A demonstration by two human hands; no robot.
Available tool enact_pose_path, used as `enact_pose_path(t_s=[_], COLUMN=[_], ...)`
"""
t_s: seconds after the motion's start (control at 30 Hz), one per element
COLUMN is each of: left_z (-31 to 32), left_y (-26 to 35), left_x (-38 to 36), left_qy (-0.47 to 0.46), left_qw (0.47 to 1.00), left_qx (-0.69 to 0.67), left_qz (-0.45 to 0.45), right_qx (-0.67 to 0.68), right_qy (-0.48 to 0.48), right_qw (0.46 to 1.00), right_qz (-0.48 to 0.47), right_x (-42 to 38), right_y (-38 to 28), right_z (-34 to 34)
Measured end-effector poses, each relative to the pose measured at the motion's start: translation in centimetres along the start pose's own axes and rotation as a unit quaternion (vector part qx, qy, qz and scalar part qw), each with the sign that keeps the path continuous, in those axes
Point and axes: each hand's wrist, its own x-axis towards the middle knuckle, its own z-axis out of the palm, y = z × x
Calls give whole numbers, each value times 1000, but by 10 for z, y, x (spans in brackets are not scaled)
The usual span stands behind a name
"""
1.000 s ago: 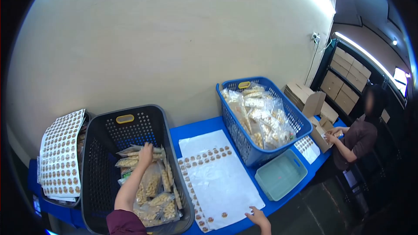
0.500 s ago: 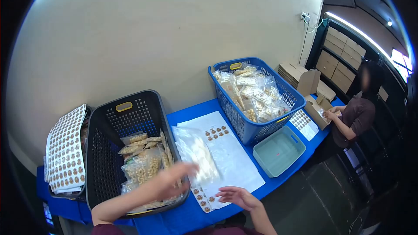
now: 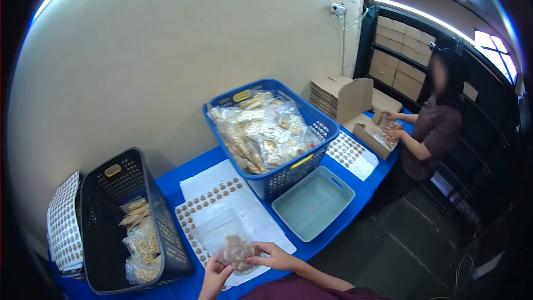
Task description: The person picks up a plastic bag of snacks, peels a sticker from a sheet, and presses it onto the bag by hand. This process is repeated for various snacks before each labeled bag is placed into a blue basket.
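Note:
Both of my hands hold one clear plastic bag of snacks (image 3: 233,244) over the white sticker sheet (image 3: 222,205) at the near edge of the blue table (image 3: 172,175). My left hand (image 3: 214,278) grips its lower left corner. My right hand (image 3: 272,256) pinches its right side. To the left stands a black basket (image 3: 105,189) with several filled snack bags (image 3: 139,239). A blue basket (image 3: 288,172) piled with more bags sits behind the sheet.
A pale green tray (image 3: 313,203) lies at the table's front edge. Sticker sheets (image 3: 64,225) hang at far left, another (image 3: 350,153) lies right of the blue basket. A co-worker (image 3: 436,128) handles cardboard boxes (image 3: 347,97) at the far right end.
My left hand came out of the black basket with a snack bag and carried it right over the sticker sheet. My right hand joined it. The view swung right.

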Motion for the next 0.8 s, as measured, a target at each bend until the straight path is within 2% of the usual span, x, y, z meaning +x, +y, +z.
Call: enact_pose_path(t_s=[0.07,0.1,0.13,0.2,0.3,0.33,0.37,0.4,0.43,0.47,0.5,0.53,0.57,0.6,0.63,0.7,0.77,0.8], left_z=[25,46,47,52,37,20,11,-21,-30,-37,-42,-46,-49,-51,-51,-55,-72,-89], left_y=[-18,-22,-29,-38,-30,-26,0,1,17,25,24,21,17,13,13,32,47,53], left_x=[16,29,39,49,45,42,37,25,17,8,6,1,-4,-6,-10,-22,-45,-55], left_qy=[73,88,77,69,160,209,263,289,336,344,349,351,344,338,349,385,462,495], left_qw=[992,995,994,996,982,966,947,932,921,913,912,912,917,920,915,887,835,810], left_qx=[88,44,78,57,88,87,90,123,82,72,83,91,92,89,93,126,177,176], left_qz=[-47,24,3,2,53,122,157,180,180,206,199,193,182,178,181,224,241,261], right_qx=[-105,-67,-83,-146,5,-49,-44,-50,-98,-141,-196,-242,-271,-307,-239,-129,-155,-150], right_qy=[-32,20,54,6,-16,-18,6,126,370,419,468,345,243,143,132,161,83,63], right_qw=[994,998,995,984,997,997,995,989,905,841,752,785,855,901,957,977,981,983], right_qz=[19,0,12,100,73,61,85,50,-184,-312,-421,-454,-370,-272,-100,44,78,84], right_x=[-6,-11,-13,-10,3,11,15,13,14,11,8,3,12,21,48,76,69,78], right_y=[-3,3,-1,-2,7,-13,-40,-97,-152,-169,-186,-187,-175,-162,-88,79,139,126], right_z=[-19,-24,-32,-59,-75,-84,-100,-104,-78,-67,-56,-55,-50,-44,-49,-44,-19,-6])
